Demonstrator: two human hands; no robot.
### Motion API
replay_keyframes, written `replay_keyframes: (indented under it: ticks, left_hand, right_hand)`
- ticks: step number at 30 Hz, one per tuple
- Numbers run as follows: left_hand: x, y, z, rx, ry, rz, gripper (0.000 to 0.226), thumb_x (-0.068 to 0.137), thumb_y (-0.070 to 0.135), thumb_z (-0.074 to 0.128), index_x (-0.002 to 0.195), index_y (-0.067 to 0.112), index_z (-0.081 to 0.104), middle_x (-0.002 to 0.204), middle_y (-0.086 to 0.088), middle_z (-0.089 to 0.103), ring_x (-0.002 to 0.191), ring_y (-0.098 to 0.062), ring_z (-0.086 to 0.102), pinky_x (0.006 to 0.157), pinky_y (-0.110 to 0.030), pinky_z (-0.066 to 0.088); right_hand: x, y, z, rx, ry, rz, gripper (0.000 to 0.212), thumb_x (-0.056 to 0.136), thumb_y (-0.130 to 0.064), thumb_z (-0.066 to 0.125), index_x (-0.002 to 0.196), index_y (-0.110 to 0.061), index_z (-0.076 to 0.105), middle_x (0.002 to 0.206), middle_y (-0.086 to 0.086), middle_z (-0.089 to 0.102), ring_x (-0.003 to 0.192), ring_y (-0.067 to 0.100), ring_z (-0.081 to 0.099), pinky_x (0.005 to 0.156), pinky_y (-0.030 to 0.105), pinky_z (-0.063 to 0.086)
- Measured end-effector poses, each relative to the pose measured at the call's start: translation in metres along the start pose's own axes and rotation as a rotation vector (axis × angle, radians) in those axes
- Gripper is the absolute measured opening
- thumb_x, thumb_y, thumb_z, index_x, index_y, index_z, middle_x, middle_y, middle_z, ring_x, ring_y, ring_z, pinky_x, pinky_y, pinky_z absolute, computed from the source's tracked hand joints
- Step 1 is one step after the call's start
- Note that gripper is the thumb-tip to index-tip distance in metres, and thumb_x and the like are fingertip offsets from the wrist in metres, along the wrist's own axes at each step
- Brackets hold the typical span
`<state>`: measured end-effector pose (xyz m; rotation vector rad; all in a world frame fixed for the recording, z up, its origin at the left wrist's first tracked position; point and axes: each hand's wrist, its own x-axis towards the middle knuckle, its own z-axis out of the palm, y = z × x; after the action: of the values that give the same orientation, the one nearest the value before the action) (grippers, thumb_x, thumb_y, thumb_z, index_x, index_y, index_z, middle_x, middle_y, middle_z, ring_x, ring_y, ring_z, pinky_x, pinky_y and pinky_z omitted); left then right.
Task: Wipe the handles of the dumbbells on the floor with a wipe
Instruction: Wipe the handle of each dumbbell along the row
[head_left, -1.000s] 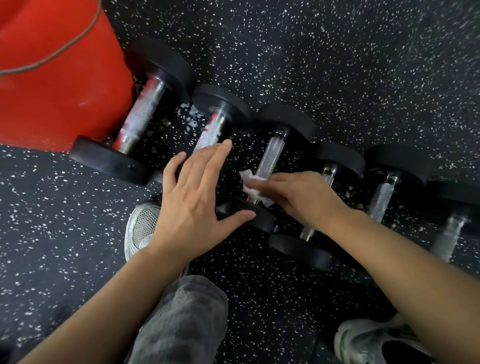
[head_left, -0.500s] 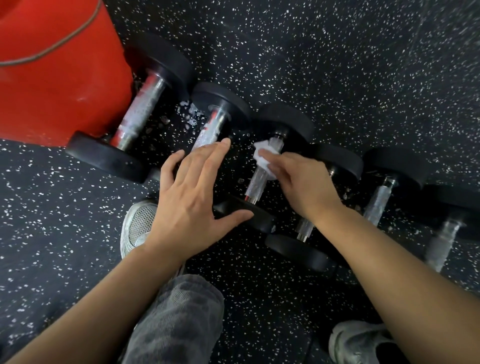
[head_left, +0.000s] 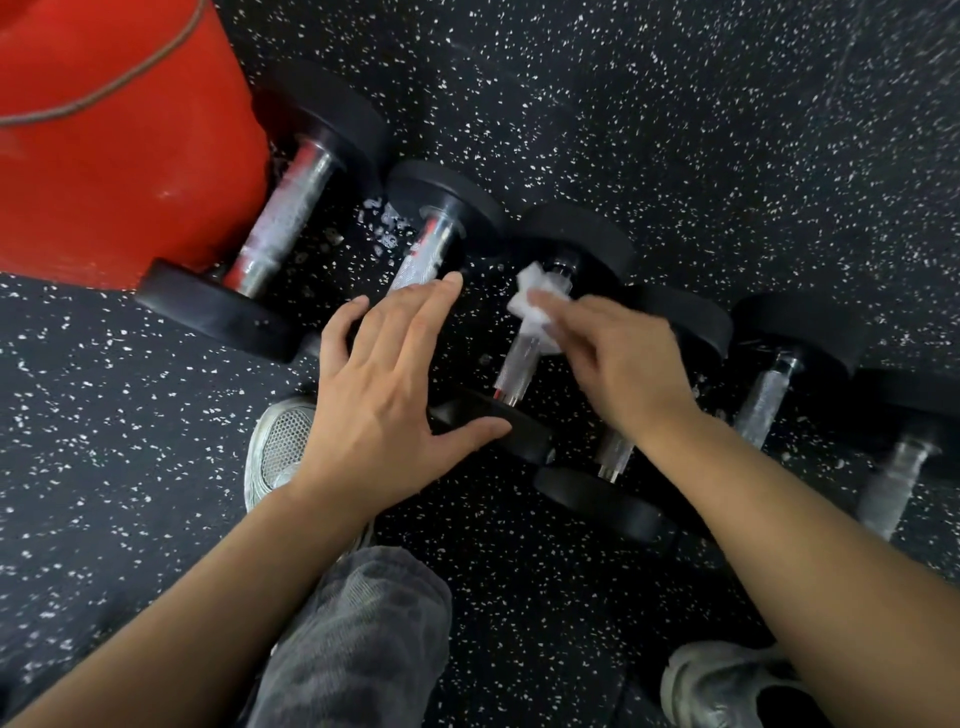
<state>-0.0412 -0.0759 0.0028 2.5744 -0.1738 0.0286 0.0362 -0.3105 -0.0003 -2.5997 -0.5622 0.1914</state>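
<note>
Several black dumbbells with knurled steel handles lie in a row on the speckled floor. My right hand (head_left: 618, 358) holds a crumpled white wipe (head_left: 532, 306) pressed around the far end of the third dumbbell's handle (head_left: 517, 364). My left hand (head_left: 384, 384) lies flat with fingers spread over the near end of the second dumbbell (head_left: 441, 228), its thumb resting on the near black head (head_left: 493, 421) of the third one. The leftmost dumbbell (head_left: 283, 228) leans beside a red bucket. Further dumbbells (head_left: 763, 395) lie to the right.
A red bucket (head_left: 114, 156) with a rope handle stands at the upper left, touching the first dumbbell. My grey-trousered knee (head_left: 358, 634) and two pale shoes (head_left: 283, 447) sit near the bottom. Small white scraps (head_left: 384, 228) litter the floor between the first two dumbbells.
My right hand slid the wipe along the third dumbbell's handle from its near end up to its far end. My left hand stayed in place.
</note>
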Motion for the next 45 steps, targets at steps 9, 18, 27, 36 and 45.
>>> replay_keyframes:
  ticks: [9, 18, 27, 36, 45]
  left_hand:
    - [0.001, 0.001, -0.001, 0.025, -0.024, -0.025, 0.116, 0.076, 0.081, 0.068, 0.162, 0.014, 0.029, 0.156, -0.005, 0.047, 0.147, -0.021, 0.043, 0.125, -0.047, 0.019]
    - [0.001, 0.002, -0.002, 0.016, -0.025, -0.035, 0.116, 0.075, 0.080, 0.068, 0.162, 0.015, 0.029, 0.156, -0.004, 0.047, 0.147, -0.021, 0.042, 0.126, -0.044, 0.016]
    - [0.002, 0.003, -0.003, 0.020, -0.049, -0.030, 0.116, 0.077, 0.079, 0.068, 0.163, 0.015, 0.026, 0.156, -0.003, 0.046, 0.146, -0.021, 0.043, 0.125, -0.041, 0.015]
    - [0.005, 0.017, 0.000, -0.062, -0.043, 0.034, 0.110, 0.082, 0.078, 0.063, 0.162, 0.013, 0.027, 0.159, -0.005, 0.044, 0.148, -0.022, 0.040, 0.125, -0.040, 0.016]
    - [0.016, 0.057, 0.020, -0.087, -0.148, 0.277, 0.113, 0.081, 0.086, 0.059, 0.162, 0.011, 0.031, 0.159, -0.005, 0.044, 0.150, -0.023, 0.040, 0.125, -0.047, 0.022]
  right_hand:
    - [0.008, 0.000, 0.002, -0.045, -0.048, 0.034, 0.034, 0.104, -0.031, 0.054, 0.137, -0.027, 0.063, 0.096, -0.005, 0.070, 0.080, 0.018, 0.067, 0.069, 0.025, 0.049]
    - [-0.021, -0.010, -0.008, 0.067, -0.376, -0.177, 0.039, 0.099, -0.029, 0.055, 0.137, -0.037, 0.061, 0.106, -0.025, 0.064, 0.091, 0.001, 0.065, 0.076, 0.020, 0.051]
    - [-0.003, 0.004, 0.001, -0.055, -0.127, -0.087, 0.037, 0.099, -0.019, 0.061, 0.135, -0.029, 0.064, 0.108, -0.008, 0.074, 0.088, 0.017, 0.073, 0.080, 0.015, 0.045]
    - [-0.041, 0.010, -0.031, 0.102, 0.116, 0.113, 0.034, 0.103, -0.024, 0.057, 0.137, -0.023, 0.063, 0.076, -0.018, 0.050, 0.066, 0.004, 0.051, 0.066, 0.016, 0.042]
    - [-0.098, 0.050, -0.055, 0.018, 0.054, 0.278, 0.033, 0.102, -0.026, 0.057, 0.134, -0.025, 0.064, 0.090, -0.004, 0.071, 0.075, 0.011, 0.064, 0.069, 0.038, 0.055]
